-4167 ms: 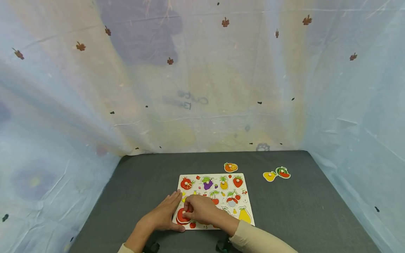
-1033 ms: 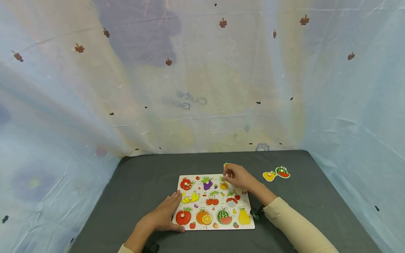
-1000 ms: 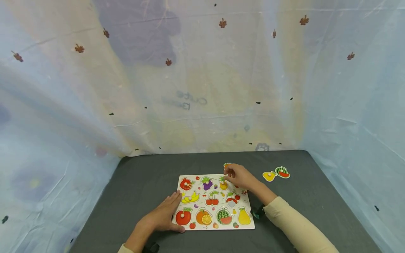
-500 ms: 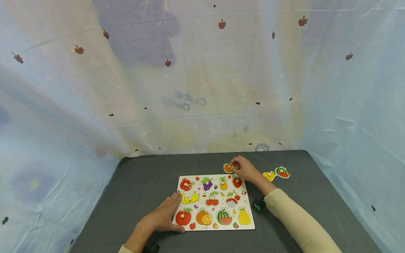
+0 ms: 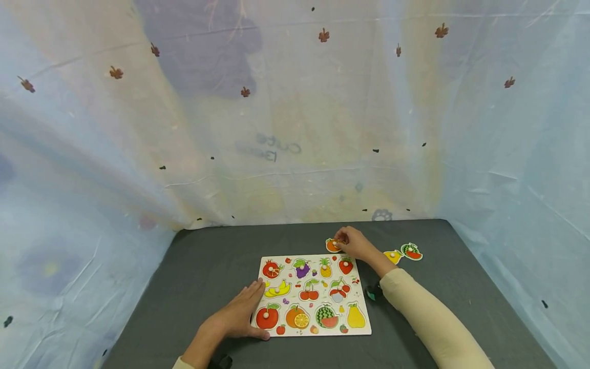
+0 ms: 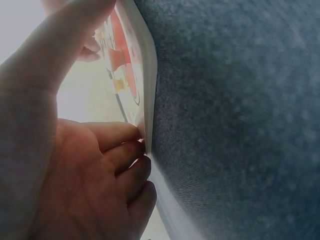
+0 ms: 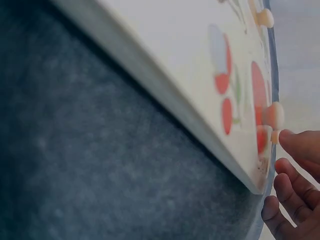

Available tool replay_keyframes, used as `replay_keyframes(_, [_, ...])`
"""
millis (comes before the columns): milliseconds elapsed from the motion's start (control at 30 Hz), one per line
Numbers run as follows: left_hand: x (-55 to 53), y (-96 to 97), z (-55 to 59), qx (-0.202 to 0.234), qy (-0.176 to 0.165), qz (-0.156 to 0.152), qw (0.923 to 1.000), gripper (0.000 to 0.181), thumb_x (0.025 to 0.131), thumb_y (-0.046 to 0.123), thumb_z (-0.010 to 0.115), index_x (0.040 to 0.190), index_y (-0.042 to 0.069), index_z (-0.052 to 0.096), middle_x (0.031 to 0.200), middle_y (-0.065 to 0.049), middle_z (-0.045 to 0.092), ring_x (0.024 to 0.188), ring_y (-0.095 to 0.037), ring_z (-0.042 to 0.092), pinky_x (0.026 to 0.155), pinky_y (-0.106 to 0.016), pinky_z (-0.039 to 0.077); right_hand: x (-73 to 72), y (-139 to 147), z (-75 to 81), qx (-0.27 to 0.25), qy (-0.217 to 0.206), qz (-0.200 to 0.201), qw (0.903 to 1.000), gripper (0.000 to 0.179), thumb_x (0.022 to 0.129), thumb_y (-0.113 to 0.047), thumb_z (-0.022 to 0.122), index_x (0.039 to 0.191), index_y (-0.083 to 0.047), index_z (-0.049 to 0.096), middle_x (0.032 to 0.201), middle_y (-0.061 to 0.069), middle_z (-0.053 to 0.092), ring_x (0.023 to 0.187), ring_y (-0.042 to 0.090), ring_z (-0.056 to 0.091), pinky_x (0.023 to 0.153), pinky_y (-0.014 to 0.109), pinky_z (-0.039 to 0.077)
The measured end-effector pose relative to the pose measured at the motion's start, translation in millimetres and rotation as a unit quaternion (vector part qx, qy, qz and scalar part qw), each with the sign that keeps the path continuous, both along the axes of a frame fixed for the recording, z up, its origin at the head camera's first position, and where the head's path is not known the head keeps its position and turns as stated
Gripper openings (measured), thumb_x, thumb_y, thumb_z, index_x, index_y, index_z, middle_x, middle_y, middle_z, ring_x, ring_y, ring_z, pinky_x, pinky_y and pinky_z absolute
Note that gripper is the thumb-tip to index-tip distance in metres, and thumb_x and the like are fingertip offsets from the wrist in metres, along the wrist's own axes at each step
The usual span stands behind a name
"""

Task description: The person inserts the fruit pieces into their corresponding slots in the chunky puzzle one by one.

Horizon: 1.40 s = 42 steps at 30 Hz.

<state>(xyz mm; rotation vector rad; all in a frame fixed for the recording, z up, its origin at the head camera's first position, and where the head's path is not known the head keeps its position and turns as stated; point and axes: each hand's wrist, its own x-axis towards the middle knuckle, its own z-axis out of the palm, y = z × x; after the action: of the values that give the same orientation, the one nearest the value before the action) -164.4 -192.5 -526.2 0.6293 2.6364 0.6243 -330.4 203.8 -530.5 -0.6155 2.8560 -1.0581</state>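
A white fruit puzzle board [image 5: 286,300] lies on the grey table, with knobbed pieces such as the apple [image 5: 267,316] and bananas [image 5: 278,289] in it. My left hand [image 5: 237,310] rests at its left edge, fingers extended along the side and thumb by the near corner. Beyond the far edge, my right hand [image 5: 356,244] pinches the orange puzzle piece [image 5: 332,245] at its knob, covering its right part. In the right wrist view, the right thumb [image 7: 298,145] is right at a small knob [image 7: 275,136].
A pear piece [image 5: 393,256] and a watermelon piece [image 5: 412,251] lie side by side on the table [image 5: 451,297], right of the board. The board's near row shows printed orange, watermelon and pear shapes without knobs. A patterned curtain [image 5: 295,128] surrounds the table.
My right hand has left the apple at the board's near left, passed over the far edge and come down on the orange puzzle piece. The left hand stays at the board's edge.
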Motion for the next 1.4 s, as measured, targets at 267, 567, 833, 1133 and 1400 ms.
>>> replay_keyframes(267, [0.5,-1.1,-2.1,-0.002,0.002,0.003,1.0,0.131,0.073,0.053,0.097,0.167,-0.004,0.026,0.177,-0.021,0.021,0.163,-0.041,0.021,0.131,-0.062,0.018,-4.0,-2.2,-3.5,0.002,-0.004,0.002,1.0,0.008,0.104,-0.01,0.072,0.109,-0.004,0.075,0.097,0.007,0.06,0.083,0.018,0.053,0.074,0.036,0.049])
replay_keyframes(567, [0.4,-1.4,-1.7,0.0,-0.001,0.001,1.0,0.13,0.075,0.054,0.096,0.168,-0.004,0.025,0.177,-0.021,0.019,0.163,-0.041,0.02,0.131,-0.062,0.017,-7.6,-3.9,-8.3,-0.005,-0.002,0.004,1.0,0.008,0.104,-0.008,0.071,0.109,-0.004,0.076,0.099,0.008,0.061,0.086,0.019,0.054,0.077,0.037,0.051])
replay_keyframes(833, [1.1,-1.4,-0.4,-0.001,0.0,0.001,1.0,0.13,0.075,0.054,0.096,0.167,-0.004,0.025,0.177,-0.021,0.02,0.163,-0.041,0.02,0.131,-0.062,0.018,-5.6,-5.1,-7.1,-0.016,-0.017,-0.006,0.9997,0.008,0.105,-0.008,0.07,0.108,-0.002,0.076,0.099,0.009,0.06,0.087,0.02,0.054,0.078,0.039,0.051])
replay_keyframes(1133, [1.1,-1.7,-0.6,0.002,-0.003,0.002,1.0,0.131,0.075,0.054,0.096,0.168,-0.004,0.024,0.177,-0.022,0.019,0.164,-0.041,0.019,0.131,-0.063,0.018,-5.6,-4.4,-7.8,-0.016,-0.013,-0.014,0.9997,0.007,0.103,-0.008,0.072,0.107,-0.002,0.076,0.098,0.009,0.061,0.087,0.02,0.057,0.079,0.04,0.054])
replay_keyframes(1400, [0.9,-2.5,-3.0,0.0,0.002,0.0,1.0,0.131,0.075,0.054,0.096,0.168,-0.004,0.025,0.177,-0.021,0.019,0.163,-0.041,0.019,0.131,-0.062,0.018,-3.6,-1.8,-3.4,-0.023,-0.016,-0.015,0.9995,0.009,0.104,-0.009,0.071,0.107,-0.002,0.075,0.1,0.01,0.061,0.088,0.021,0.058,0.079,0.04,0.054])
